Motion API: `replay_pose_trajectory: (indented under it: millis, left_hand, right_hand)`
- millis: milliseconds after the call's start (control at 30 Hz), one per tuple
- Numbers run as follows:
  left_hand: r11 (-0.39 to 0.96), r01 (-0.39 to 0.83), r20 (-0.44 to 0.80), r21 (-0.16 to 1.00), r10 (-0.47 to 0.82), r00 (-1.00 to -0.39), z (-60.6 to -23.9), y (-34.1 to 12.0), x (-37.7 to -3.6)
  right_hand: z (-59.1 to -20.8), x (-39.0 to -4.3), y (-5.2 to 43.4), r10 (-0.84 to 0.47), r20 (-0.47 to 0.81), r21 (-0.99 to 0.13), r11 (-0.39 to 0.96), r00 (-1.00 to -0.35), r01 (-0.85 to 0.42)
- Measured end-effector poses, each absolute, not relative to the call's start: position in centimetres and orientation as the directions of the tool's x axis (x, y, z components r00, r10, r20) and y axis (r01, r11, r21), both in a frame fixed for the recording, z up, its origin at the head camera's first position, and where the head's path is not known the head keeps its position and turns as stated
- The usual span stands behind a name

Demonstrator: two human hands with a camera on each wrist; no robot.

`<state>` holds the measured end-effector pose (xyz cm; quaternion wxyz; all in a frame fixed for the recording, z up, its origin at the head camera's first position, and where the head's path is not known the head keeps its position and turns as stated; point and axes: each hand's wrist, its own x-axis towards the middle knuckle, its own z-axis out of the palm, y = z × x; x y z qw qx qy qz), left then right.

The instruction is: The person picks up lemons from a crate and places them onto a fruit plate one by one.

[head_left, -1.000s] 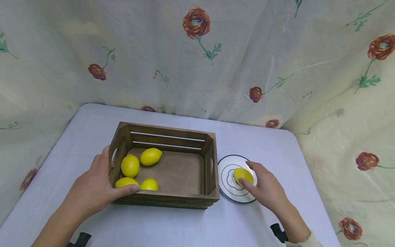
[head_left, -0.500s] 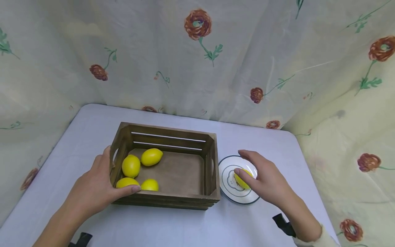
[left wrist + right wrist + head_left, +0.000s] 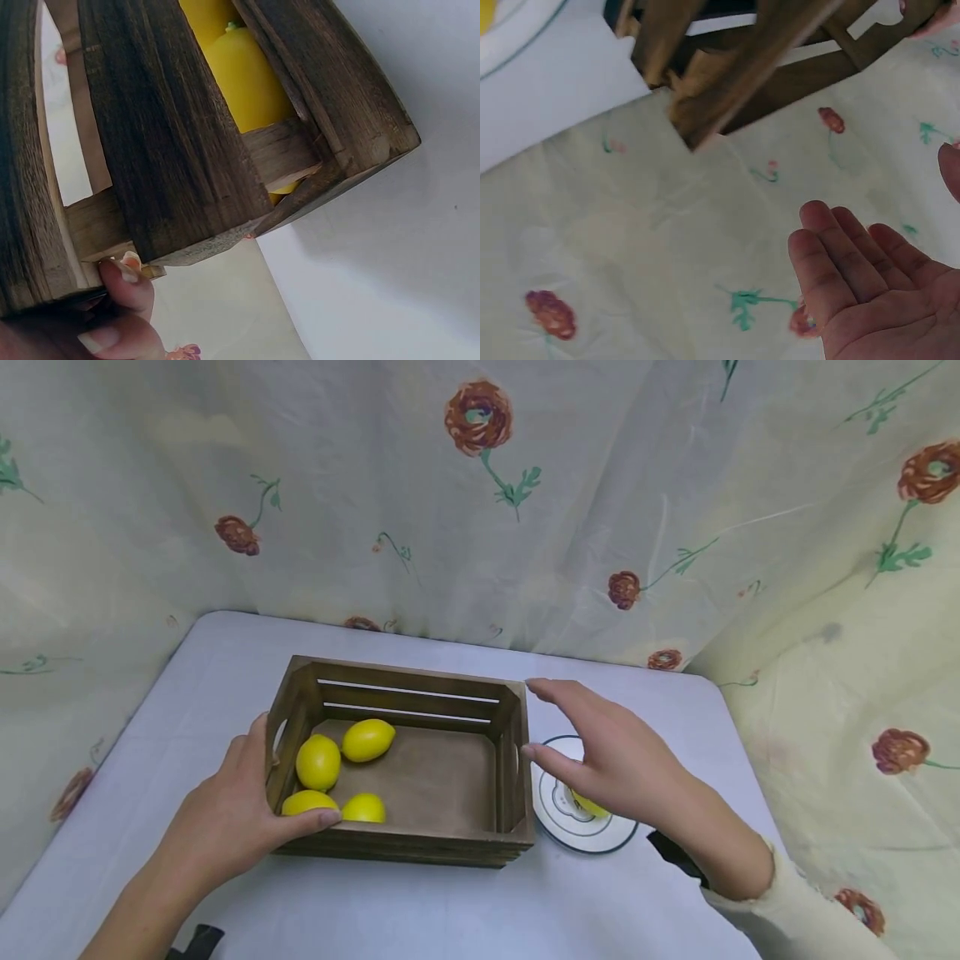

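Observation:
A brown slatted wooden crate [image 3: 442, 781] stands on the table with several yellow lemons [image 3: 318, 762] gathered toward its left side. My left hand [image 3: 225, 814] grips the crate's front left corner, thumb over the front rim; in the left wrist view its fingertips [image 3: 129, 289] curl at the wood's edge. My right hand [image 3: 622, 760] is spread above the plate, thumb and fingertips close to the crate's right wall; I cannot tell whether they touch. The right wrist view shows its fingers straight with nothing held. Beneath it, another lemon [image 3: 589, 806], partly hidden, lies on a white plate [image 3: 573, 837].
The table [image 3: 420, 910] has a white cloth. A curtain [image 3: 337, 485] with a flower print hangs behind the table and along its sides. The plate sits right beside the crate's right wall.
My right hand has let go of the lemon on the plate, risen, and moved forward and left to the crate's right side. The left hand and crate have stayed put.

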<state>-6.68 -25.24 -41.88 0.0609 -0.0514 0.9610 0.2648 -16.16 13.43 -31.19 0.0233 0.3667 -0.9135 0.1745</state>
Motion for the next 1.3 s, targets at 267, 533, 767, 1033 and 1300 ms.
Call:
replay_pose_trajectory:
  millis: [267, 533, 767, 1033, 1300]
  left_hand:
    - [0.855, -0.122, -0.137, 0.503, -0.061, -0.989, -41.7, -25.3, -6.6]
    - [0.867, -0.101, -0.123, 0.487, -0.047, -0.991, -42.1, -25.3, -6.7]
    - [0.872, -0.098, -0.107, 0.479, -0.053, -0.993, -42.0, -25.4, -6.6]
    - [0.869, -0.094, -0.089, 0.485, -0.058, -0.994, -41.9, -25.5, -6.5]
    - [0.865, -0.102, -0.103, 0.491, -0.059, -0.993, -42.2, -25.6, -6.6]
  right_hand:
    - [-29.0, -17.7, 8.7, -0.753, 0.084, -0.268, 0.614, -0.653, -0.742]
    - [-30.7, -19.6, 3.7, -0.855, -0.106, -0.271, 0.517, -0.508, -0.812]
    - [-32.3, -19.7, -0.2, -0.884, -0.208, -0.2, 0.457, -0.419, -0.866]
    - [-34.1, -19.6, -3.8, -0.89, -0.291, -0.173, 0.411, -0.352, -0.895]
    - [-36.7, -20.0, -6.6, -0.835, -0.424, -0.149, 0.445, -0.349, -0.883]
